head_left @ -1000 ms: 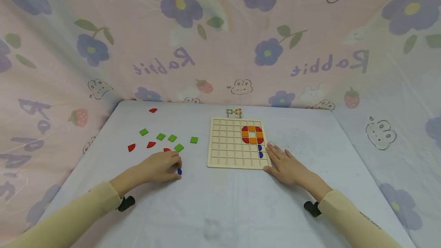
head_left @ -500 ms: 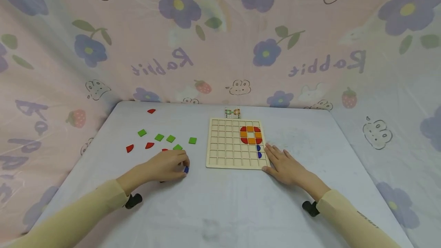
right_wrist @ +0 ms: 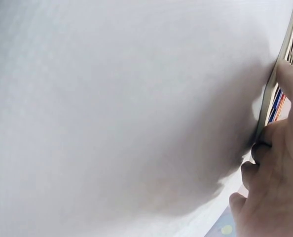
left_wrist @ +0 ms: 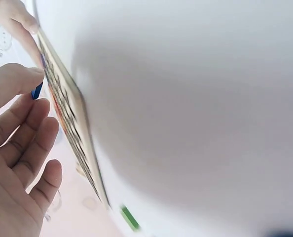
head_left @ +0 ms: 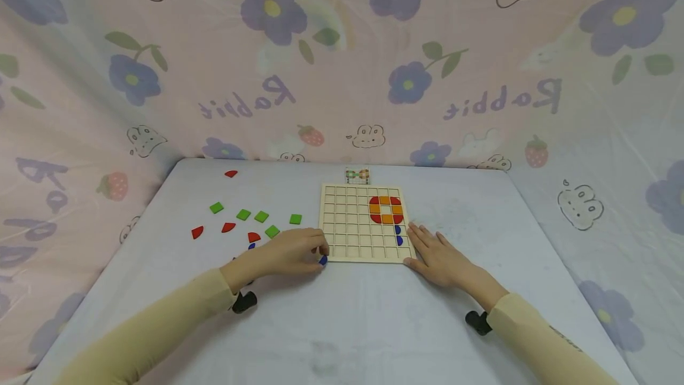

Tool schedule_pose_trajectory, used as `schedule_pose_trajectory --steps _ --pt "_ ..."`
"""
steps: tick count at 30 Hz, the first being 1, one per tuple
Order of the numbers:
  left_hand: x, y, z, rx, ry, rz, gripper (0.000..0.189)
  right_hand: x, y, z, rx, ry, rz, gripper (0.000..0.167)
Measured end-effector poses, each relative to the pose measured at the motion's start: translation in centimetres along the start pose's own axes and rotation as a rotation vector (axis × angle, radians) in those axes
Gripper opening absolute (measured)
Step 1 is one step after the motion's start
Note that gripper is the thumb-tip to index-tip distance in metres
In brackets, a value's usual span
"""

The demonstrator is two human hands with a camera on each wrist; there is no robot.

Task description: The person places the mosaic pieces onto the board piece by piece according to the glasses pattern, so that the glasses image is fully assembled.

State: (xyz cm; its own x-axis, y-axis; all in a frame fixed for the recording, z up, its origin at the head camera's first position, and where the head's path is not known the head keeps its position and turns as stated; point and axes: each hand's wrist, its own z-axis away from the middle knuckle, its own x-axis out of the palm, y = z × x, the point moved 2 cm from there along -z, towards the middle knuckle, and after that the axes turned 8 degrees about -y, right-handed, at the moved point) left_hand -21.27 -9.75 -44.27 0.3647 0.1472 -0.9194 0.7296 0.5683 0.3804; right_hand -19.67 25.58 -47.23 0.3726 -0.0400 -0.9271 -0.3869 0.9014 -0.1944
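Observation:
A small blue piece (head_left: 323, 260) is pinched between the thumb and a finger of my left hand (head_left: 291, 252), at the near left corner of the wooden grid board (head_left: 350, 236). The same blue piece (left_wrist: 36, 91) shows on edge in the left wrist view. My right hand (head_left: 443, 258) lies with extended fingers along the board's right edge, thumb at its near corner. On the board, red quarter-round pieces (head_left: 374, 201) and orange squares (head_left: 384, 200) form a ring. Two blue half-round pieces (head_left: 399, 241) sit below it in the grid.
Left of the board lie several green squares (head_left: 261, 217) and several red quarter-round pieces (head_left: 228, 227). Another blue piece (head_left: 252, 246) is partly hidden behind the left forearm. A small patterned card (head_left: 357, 176) lies at the board's far edge. A printed cloth (head_left: 342, 64) hangs behind the table.
My left hand has carried the blue piece rightward from beside the loose pieces to the board's near left corner. The right hand stays at the board's edge.

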Motion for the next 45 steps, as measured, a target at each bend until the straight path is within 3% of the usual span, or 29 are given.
schedule_pose_trajectory --steps 6,13,24,35,45 --pt "0.1 1.5 -3.5 0.057 -0.007 0.007 0.021 0.1 0.0 0.0 -0.006 0.004 0.003 0.079" --pt "0.2 2.6 -7.1 0.077 -0.005 -0.005 0.02 0.1 0.1 0.0 -0.006 0.006 0.007 0.079" --pt "0.1 4.1 -11.2 0.088 -0.043 -0.036 0.025 0.1 0.1 -0.3 0.003 -0.011 0.013 0.081" --pt "1.3 4.5 -14.6 0.136 -0.113 -0.067 0.027 -0.1 0.0 0.0 -0.016 -0.003 0.009 0.078" --pt "1.7 4.7 -15.4 0.129 -0.139 -0.089 0.026 -0.4 -0.1 0.3 -0.026 0.01 0.005 0.076"
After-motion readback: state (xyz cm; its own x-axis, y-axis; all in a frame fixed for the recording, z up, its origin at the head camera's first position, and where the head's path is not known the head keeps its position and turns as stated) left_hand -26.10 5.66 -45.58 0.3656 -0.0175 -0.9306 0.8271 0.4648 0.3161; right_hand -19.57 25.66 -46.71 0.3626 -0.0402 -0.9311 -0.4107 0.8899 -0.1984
